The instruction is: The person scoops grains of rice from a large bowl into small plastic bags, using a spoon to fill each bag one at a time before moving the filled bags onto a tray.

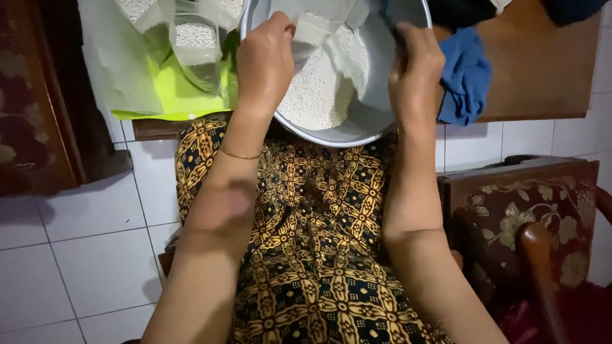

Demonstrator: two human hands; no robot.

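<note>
White floor tiles lie under your patterned lap. Your left hand (264, 60) closes its grip on a clear plastic bag (315, 27), dipping into white granules (325, 79) beneath it; your right hand (415, 76) clasps the round metal basin's (363, 124) rim.

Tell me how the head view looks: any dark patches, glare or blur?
Head view: the round metal basin of white granules is brightly lit; left hand and right hand stay sharp; forearms and patterned fabric fall into shadow; no strong glare.
</note>
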